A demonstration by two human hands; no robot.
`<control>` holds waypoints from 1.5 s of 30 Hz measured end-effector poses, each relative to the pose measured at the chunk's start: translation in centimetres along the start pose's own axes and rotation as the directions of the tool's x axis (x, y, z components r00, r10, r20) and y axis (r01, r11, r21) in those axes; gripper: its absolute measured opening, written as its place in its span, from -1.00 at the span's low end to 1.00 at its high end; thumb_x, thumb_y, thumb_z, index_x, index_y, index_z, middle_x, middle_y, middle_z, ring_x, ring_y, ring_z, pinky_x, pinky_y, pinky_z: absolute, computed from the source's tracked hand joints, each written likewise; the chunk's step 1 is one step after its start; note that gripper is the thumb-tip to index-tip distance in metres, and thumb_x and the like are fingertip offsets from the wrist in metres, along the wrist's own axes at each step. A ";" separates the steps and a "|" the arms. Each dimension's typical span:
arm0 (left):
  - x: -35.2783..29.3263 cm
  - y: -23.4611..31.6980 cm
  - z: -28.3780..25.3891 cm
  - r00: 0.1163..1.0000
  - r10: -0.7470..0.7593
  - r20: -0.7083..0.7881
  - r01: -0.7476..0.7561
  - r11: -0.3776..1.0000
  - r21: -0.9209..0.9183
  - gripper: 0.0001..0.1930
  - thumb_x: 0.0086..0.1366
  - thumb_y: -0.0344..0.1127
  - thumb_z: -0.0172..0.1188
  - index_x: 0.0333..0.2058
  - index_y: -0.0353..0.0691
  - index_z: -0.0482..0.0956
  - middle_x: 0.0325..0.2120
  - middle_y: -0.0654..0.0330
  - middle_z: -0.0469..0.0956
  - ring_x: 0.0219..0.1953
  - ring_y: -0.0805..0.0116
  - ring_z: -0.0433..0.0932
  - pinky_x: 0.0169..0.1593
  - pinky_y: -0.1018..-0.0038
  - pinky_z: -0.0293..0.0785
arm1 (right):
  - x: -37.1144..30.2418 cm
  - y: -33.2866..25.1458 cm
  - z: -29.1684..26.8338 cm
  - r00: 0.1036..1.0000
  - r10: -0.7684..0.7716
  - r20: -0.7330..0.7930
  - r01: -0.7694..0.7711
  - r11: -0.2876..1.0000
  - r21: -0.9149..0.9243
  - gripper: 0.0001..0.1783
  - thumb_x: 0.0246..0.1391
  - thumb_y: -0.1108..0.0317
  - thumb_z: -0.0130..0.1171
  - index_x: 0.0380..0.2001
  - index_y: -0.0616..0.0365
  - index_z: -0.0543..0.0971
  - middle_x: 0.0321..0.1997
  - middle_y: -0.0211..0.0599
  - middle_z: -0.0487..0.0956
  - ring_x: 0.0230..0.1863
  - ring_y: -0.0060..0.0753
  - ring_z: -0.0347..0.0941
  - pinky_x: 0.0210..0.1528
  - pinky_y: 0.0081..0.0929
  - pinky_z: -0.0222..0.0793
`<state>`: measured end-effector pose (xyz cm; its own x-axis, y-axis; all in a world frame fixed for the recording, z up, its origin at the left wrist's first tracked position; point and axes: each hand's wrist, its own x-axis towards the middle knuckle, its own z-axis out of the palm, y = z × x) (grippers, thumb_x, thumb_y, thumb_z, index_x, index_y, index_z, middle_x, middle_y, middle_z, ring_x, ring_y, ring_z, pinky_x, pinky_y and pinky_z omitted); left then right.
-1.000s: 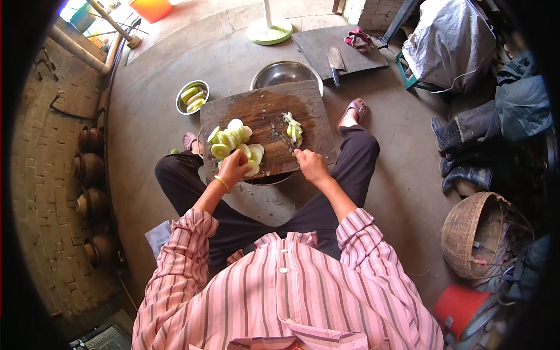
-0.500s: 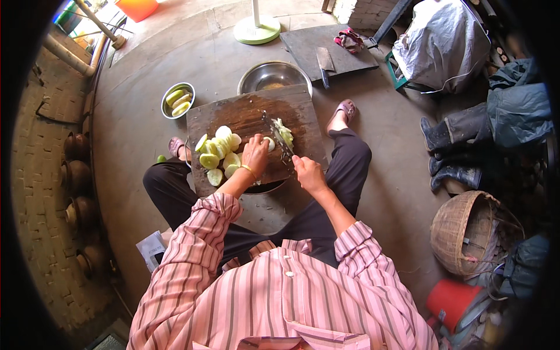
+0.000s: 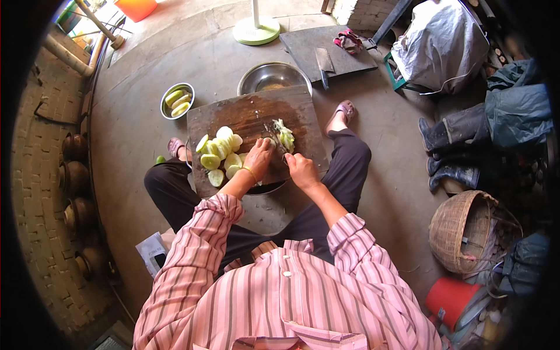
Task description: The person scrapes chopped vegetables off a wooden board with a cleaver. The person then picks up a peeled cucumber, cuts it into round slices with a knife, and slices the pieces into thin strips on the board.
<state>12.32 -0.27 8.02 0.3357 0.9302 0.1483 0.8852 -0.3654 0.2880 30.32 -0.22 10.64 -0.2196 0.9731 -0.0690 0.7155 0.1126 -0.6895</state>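
A wooden cutting board (image 3: pixel 224 114) lies between my knees. My right hand (image 3: pixel 302 170) is closed round the handle of a knife (image 3: pixel 278 144), whose dark blade points away across the board. Beside the blade, my left hand (image 3: pixel 260 159) has its fingers bent down onto a small pale piece of vegetable, mostly hidden under the fingertips. Thin pale-green strips (image 3: pixel 284 135) form a small heap right of the blade. Several round pale-green vegetable slices (image 3: pixel 223 147) are piled on the board's left side.
Beyond the board stands a wide metal basin (image 3: pixel 274 76). A bowl of halved green vegetables (image 3: pixel 177 100) sits at the left. A cleaver (image 3: pixel 324 65) and a crumpled red cloth (image 3: pixel 348 42) rest on a dark board (image 3: pixel 291 41). A wicker basket (image 3: pixel 452 233) and red bucket (image 3: pixel 452 300) are at the right.
The knife and my right hand have shifted slightly left, closer to my left hand. My left fingertips now cover more of the pale piece.
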 end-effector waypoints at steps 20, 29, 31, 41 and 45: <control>-0.9 -0.6 -0.3 0.999 -0.010 0.041 0.008 0.999 0.054 -0.70 -0.05 -0.49 0.06 -0.26 -0.33 0.50 -0.11 0.01 0.39 0.00 0.05 0.31 0.09 0.38 0.31 | -0.9 -2.5 -1.7 0.992 -0.010 0.124 0.026 0.991 -0.130 -0.48 0.22 -0.05 -0.12 -0.50 0.20 0.52 -0.49 0.18 0.55 -0.36 0.24 0.51 -0.30 0.03 0.42; -1.1 -0.7 0.2 0.999 -0.024 0.042 0.026 0.998 -0.056 -0.58 -0.06 -0.51 0.05 -0.12 -0.37 0.49 -0.05 -0.04 0.35 0.07 -0.01 0.29 0.14 0.34 0.30 | -0.3 -1.0 -0.7 0.997 -0.037 0.065 0.037 0.999 -0.002 -0.49 0.22 -0.04 -0.10 -0.49 0.21 0.52 -0.50 0.19 0.55 -0.36 0.24 0.51 -0.29 0.03 0.42; -1.3 -1.1 0.3 1.000 -0.011 0.021 0.010 1.000 0.011 -0.68 -0.04 -0.46 0.06 -0.22 -0.33 0.52 -0.05 -0.04 0.37 0.06 0.01 0.29 0.12 0.35 0.30 | -0.9 -1.9 -1.4 0.995 -0.031 0.094 0.037 0.997 -0.064 -0.49 0.22 -0.04 -0.10 -0.49 0.21 0.52 -0.50 0.18 0.55 -0.36 0.24 0.51 -0.29 0.03 0.42; -0.8 -0.6 0.1 1.000 0.008 0.017 -0.008 1.000 -0.019 -0.72 -0.07 -0.45 0.09 -0.30 -0.34 0.55 -0.08 -0.02 0.38 0.04 0.03 0.29 0.10 0.36 0.31 | 0.3 -1.1 0.2 0.999 -0.043 0.015 0.043 0.999 0.034 -0.49 0.22 -0.04 -0.11 -0.49 0.21 0.52 -0.51 0.17 0.55 -0.38 0.24 0.51 -0.28 0.02 0.43; -1.6 -1.1 0.0 1.000 0.005 -0.022 -0.006 0.999 -0.041 -0.74 -0.06 -0.47 0.07 -0.31 -0.34 0.54 -0.10 0.00 0.38 0.03 0.03 0.29 0.09 0.36 0.32 | -1.0 -2.5 -1.4 0.992 -0.033 0.123 0.045 0.994 -0.099 -0.48 0.22 -0.05 -0.11 -0.49 0.20 0.53 -0.51 0.17 0.55 -0.38 0.25 0.51 -0.28 0.02 0.42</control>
<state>10.83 -1.34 7.45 0.3333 0.9273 0.1705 0.8693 -0.3722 0.3253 29.64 -1.16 13.44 -0.3226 0.9369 -0.1346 0.7669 0.1753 -0.6174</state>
